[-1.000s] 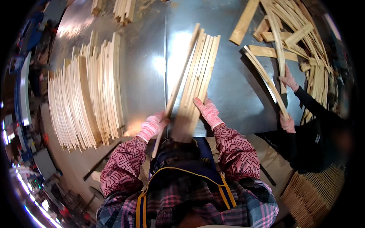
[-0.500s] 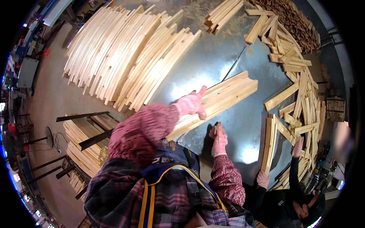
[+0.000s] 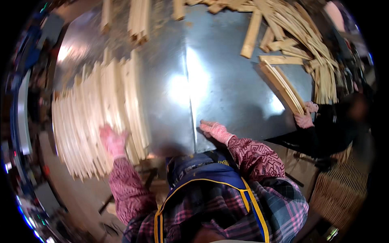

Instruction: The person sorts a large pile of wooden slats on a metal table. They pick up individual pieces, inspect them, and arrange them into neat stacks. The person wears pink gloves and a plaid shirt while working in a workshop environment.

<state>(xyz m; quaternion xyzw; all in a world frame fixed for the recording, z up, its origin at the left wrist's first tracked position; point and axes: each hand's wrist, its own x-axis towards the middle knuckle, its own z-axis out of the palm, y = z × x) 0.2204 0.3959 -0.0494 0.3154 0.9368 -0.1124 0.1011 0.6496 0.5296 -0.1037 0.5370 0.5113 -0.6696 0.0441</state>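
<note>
A wide row of pale wooden strips (image 3: 83, 125) lies side by side along the left part of the metal-topped table (image 3: 227, 93). My left hand (image 3: 113, 141), in a pink glove, rests on the near part of this row with its fingers spread, slightly blurred. Low over the bare metal at the table's near edge is my right hand (image 3: 216, 130), also in a pink glove. Its fingers stretch out to the left and nothing shows in them.
A co-worker (image 3: 336, 125) on the right grips a small bundle of wooden strips (image 3: 281, 87) with gloved hands. Behind that bundle, loose boards (image 3: 296, 36) lie in a jumbled heap. More strips (image 3: 139, 24) lie at the far left. A slatted stack (image 3: 340, 194) stands at lower right.
My view has swung left. My left hand has gone from the boards at mid-table to the strip row, and those boards no longer lie there. The co-worker now has both hands on the bundle.
</note>
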